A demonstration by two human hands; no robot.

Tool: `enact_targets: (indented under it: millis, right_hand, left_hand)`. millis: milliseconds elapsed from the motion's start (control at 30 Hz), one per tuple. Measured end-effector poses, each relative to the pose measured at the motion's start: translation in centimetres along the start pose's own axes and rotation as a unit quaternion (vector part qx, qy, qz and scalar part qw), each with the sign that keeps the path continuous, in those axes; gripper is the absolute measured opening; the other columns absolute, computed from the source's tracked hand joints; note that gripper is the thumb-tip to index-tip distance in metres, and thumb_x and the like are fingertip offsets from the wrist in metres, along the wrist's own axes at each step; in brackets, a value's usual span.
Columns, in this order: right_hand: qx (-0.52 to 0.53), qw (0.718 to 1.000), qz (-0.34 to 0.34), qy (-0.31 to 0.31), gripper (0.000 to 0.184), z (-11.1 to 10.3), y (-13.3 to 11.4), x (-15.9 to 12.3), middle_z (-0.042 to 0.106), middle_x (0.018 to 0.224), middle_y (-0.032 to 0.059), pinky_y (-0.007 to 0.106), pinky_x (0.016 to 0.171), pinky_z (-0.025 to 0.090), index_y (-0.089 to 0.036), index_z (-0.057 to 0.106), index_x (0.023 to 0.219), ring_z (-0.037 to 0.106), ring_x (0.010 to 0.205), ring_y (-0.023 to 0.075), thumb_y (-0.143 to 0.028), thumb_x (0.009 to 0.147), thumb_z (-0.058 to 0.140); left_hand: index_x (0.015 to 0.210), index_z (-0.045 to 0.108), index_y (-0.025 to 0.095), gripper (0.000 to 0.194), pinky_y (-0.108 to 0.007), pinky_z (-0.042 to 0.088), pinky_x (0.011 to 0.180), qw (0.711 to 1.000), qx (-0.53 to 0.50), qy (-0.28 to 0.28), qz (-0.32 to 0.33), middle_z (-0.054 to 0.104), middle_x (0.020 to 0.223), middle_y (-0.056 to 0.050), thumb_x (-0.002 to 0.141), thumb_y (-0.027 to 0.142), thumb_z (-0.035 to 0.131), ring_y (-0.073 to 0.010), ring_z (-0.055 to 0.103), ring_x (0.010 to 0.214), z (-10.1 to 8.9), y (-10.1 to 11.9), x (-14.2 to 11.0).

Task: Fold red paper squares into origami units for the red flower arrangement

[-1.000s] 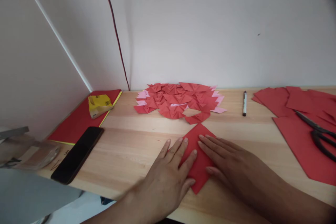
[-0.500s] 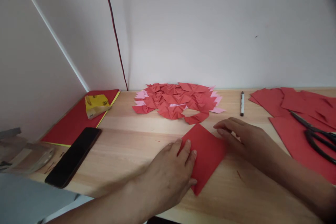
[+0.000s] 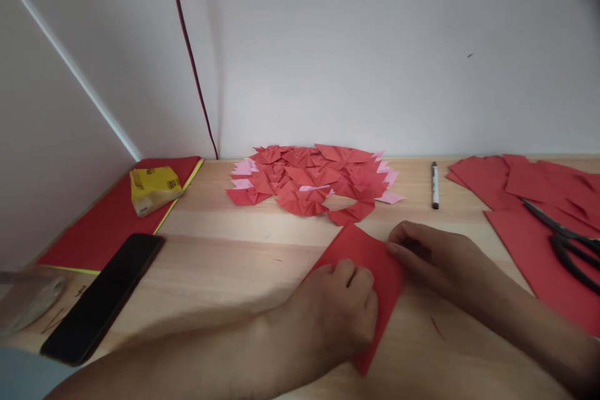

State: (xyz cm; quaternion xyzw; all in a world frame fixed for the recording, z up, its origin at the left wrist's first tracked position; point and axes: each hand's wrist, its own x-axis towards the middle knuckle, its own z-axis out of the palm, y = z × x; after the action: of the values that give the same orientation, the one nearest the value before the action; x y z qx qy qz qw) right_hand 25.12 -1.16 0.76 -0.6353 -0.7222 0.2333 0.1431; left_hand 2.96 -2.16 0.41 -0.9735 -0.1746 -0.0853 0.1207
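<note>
A square sheet of red paper (image 3: pixel 391 287) lies on the wooden table with one corner toward the wall. Over its left and middle part rests my left hand (image 3: pixel 337 309), fingers curled in and closed; the fingertips and anything in them are hidden. My right hand (image 3: pixel 422 250) pinches the sheet's right corner between thumb and fingers, and the paper rises slightly there. Just beyond the sheet, many folded red paper pieces (image 3: pixel 314 176) lie overlapped in an arrangement, with pink folded pieces (image 3: pixel 387 175) showing at its sides.
On the right are more red paper sheets (image 3: pixel 515 250), with black-handled scissors (image 3: pixel 572 250) on them. A marker (image 3: pixel 435 184) stands apart near the wall. To the left lie a black phone (image 3: pixel 103 300), a red paper pack (image 3: pixel 94 225) and a yellow wrapper (image 3: pixel 154 184).
My left hand has gone from spread fingers to curled ones and shifted right over the sheet. My right hand has closed on the right corner. The view has shifted slightly.
</note>
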Motion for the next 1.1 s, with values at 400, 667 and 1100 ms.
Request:
enact_targets:
  millis: [400,667,1100]
  right_hand:
    - [-0.057,0.998,-0.015,0.03,0.028,0.9,0.1,0.4,0.057,0.057,-0.0013,0.028,0.05,0.038,-0.024,0.044,0.067,0.052,0.049,0.0154,-0.038,0.091,0.041]
    - [-0.073,0.997,-0.01,0.023,0.028,1.1,0.1,0.2,0.059,0.06,0.0003,0.028,0.053,0.038,-0.023,0.044,0.068,0.055,0.053,0.0165,-0.037,0.091,0.039]
    - [-0.092,0.995,-0.02,0.03,0.027,1.3,-0.1,0.2,0.059,0.061,0.0012,0.029,0.054,0.037,-0.024,0.042,0.07,0.055,0.055,0.0183,-0.037,0.093,0.035]
  left_hand:
    - [0.101,0.063,0.007,0.022,-0.034,0.047,0.061,0.996,0.016,0.076,-0.036,0.065,0.112,-0.019,0.09,0.011,0.044,-0.0221,0.062,0.08,0.9,0.2,-0.7]
    - [0.128,0.056,0.002,0.039,-0.032,0.051,0.063,0.997,0.048,0.009,-0.053,0.057,0.132,-0.021,0.092,0.013,0.043,-0.0252,0.063,0.097,1.4,0.6,-0.9]
    - [0.138,0.048,0.014,0.046,-0.032,0.053,0.053,0.989,0.038,-0.049,-0.133,0.051,0.141,-0.015,0.094,0.017,0.038,-0.023,0.064,0.084,0.5,1.0,-0.8]
